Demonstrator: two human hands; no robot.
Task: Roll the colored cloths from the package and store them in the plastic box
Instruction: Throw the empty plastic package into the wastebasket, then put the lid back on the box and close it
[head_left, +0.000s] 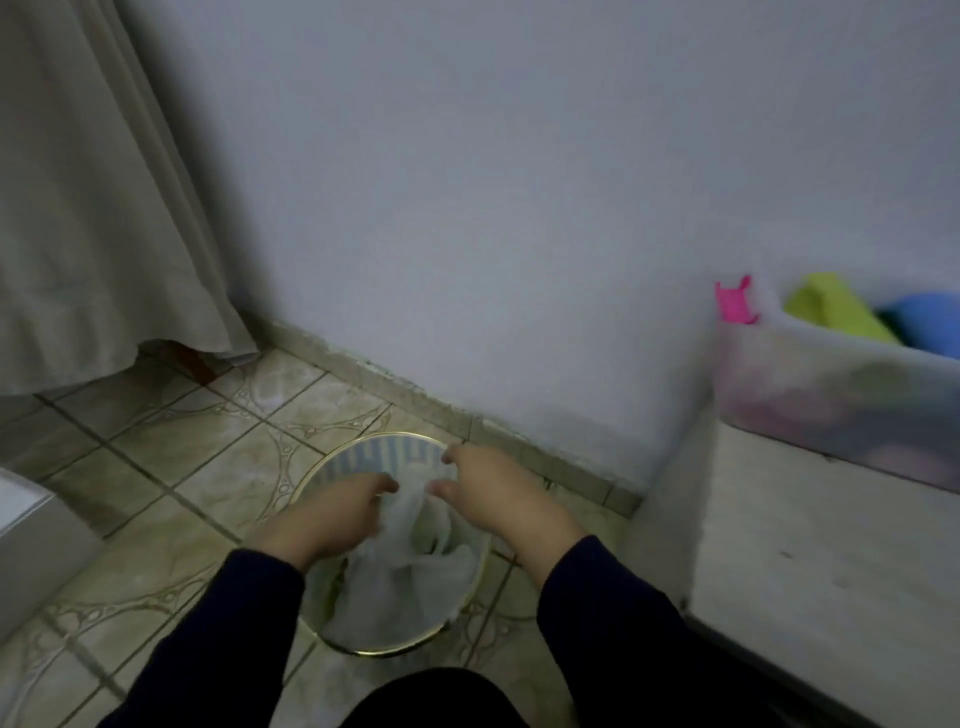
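Cloths sit rolled in the plastic box (810, 374) on the pale surface (831, 545) at the right: a green roll (836, 306) and a blue roll (930, 317) stand up at its open top, and blurred colours show through its clear wall, so the storing looks largely done, though how many cloths there are in all cannot be told. Both hands are well apart from the box, low over a round bin (384, 644) with a gold rim on the tiled floor. The left hand (332, 514) holds a thin, clear plastic wrapper (410, 566) that hangs crumpled into the bin; it is likely the emptied package, being thrown away. The right hand (493, 493) hovers just beside it with fingers loosely spread, gripping nothing. A pink object (735, 301) against the wall by the box is too blurred to name. What is left, by this look, is little: drop the wrapper.
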